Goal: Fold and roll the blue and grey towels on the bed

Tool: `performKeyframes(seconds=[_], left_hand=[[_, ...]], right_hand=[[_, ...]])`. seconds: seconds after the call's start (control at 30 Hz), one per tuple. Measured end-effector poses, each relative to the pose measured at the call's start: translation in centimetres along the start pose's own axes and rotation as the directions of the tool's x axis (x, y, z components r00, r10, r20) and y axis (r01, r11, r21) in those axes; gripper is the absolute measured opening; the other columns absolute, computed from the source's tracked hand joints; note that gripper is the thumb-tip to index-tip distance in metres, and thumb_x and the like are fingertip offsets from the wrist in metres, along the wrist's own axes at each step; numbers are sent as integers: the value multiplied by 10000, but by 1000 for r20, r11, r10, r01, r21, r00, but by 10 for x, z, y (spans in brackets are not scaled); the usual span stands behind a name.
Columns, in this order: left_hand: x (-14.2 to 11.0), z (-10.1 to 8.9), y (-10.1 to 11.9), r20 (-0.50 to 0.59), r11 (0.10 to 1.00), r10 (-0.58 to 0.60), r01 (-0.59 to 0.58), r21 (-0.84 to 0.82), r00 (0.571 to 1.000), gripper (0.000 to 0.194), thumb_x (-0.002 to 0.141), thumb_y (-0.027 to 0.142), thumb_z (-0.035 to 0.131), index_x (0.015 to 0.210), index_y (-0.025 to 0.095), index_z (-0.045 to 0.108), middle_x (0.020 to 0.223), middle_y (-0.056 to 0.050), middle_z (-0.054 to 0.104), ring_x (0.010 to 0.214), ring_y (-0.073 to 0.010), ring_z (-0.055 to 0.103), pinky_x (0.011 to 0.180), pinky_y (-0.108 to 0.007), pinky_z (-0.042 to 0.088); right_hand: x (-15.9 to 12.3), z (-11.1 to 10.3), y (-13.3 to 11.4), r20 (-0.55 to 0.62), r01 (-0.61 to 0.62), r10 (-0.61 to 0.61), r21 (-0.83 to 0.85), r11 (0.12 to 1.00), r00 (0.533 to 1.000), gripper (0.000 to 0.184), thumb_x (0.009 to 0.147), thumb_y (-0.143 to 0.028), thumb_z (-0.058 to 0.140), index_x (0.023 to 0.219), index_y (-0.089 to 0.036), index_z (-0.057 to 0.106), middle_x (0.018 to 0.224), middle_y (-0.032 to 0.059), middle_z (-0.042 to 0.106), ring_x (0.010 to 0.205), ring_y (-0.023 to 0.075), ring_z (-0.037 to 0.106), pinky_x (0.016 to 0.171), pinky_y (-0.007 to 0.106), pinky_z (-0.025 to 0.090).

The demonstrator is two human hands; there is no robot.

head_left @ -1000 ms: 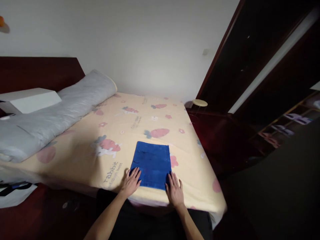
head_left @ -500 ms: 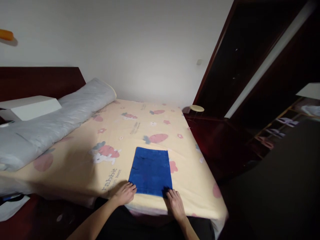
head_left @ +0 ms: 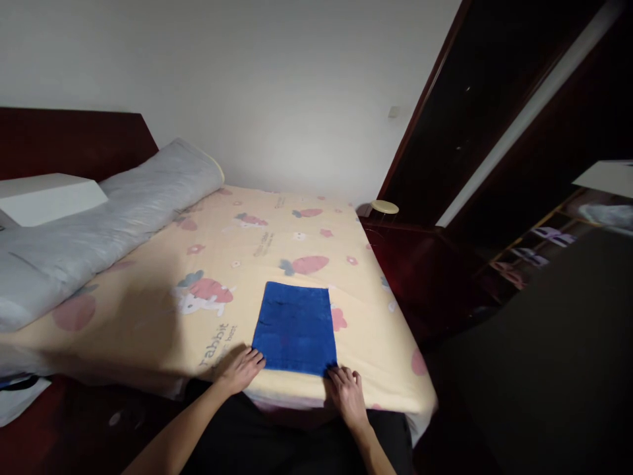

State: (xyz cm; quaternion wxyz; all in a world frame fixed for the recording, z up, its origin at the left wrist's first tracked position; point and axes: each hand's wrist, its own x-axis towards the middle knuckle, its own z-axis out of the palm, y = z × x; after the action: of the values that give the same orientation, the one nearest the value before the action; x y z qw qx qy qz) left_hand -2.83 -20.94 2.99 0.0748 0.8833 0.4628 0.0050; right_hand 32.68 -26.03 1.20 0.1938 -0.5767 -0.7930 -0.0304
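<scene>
The blue cloth (head_left: 295, 328) lies flat on the yellow bed sheet (head_left: 366, 316), right by the near edge of the bed (head_left: 395, 389). The two hands are apart, with the cloth's near edge between them. The left hand (head_left: 242, 371) is on the near left corner, and the right hand (head_left: 349, 393) is on the near right corner. The fingers on both hands are bent, but I cannot tell if they pinch the cloth or just press on it.

The step in hand looks like getting hold of the two near corners, or making that edge neat. I think a next move calls for both hands to hold the same amount of cloth and work together, so that it stays straight and does not bunch up.

The cloth is not far from a square. Its longer way seems to run from the person toward the far wall (head_left: 277, 99), though the slanted view makes that hard to be sure of. It has no front that I can see, and its near edge faces the person
</scene>
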Motion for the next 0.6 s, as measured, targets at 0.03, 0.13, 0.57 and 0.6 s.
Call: performKeyframes(seconds=[0.03, 0.13, 0.57, 0.6], left_hand=[[1, -1, 1, -5, 1000, -13, 12, -5, 1000, 502, 844, 42, 353, 1215, 264, 609, 1180, -56, 686, 1194, -203, 570, 1105, -387, 349], [3, -4, 5, -22, 998, -65, 65, -26, 998, 490, 836, 21, 342, 1188, 227, 613, 1141, -83, 685, 1162, -221, 580, 1101, -404, 337], [3, -29, -8, -49, 921, -299, 275, -275, 953, 209, 736, 117, 544, 812, 268, 668, 863, 15, 702, 920, -170, 602, 892, -308, 418], [4, -28, -11, -43, 912, -316, 291, -290, 948, 201, 732, 119, 547, 797, 265, 669, 841, 18, 701, 897, -163, 607, 873, -299, 424]], right_hand=[[1, 0, 1, -3, -6, 6, -14, 1000, 1000, 295, 906, -132, 482, 1093, -270, 664, 1082, 53, 688, 1007, 227, 566, 893, 395, 357], [2, 2, 3, -9, 0, -1, -34, 999, 1000, 318, 882, -98, 482, 1055, -275, 681, 1053, 53, 690, 1011, 235, 568, 886, 397, 362], [19, 1, 4, 23, -91, 89, 117, 989, 996, 155, 815, -151, 501, 864, -234, 622, 911, 36, 657, 888, 214, 574, 839, 367, 358], [20, 0, 4, 27, -99, 96, 127, 987, 995, 149, 819, -165, 495, 863, -233, 620, 932, 39, 660, 889, 213, 574, 832, 365, 360]])
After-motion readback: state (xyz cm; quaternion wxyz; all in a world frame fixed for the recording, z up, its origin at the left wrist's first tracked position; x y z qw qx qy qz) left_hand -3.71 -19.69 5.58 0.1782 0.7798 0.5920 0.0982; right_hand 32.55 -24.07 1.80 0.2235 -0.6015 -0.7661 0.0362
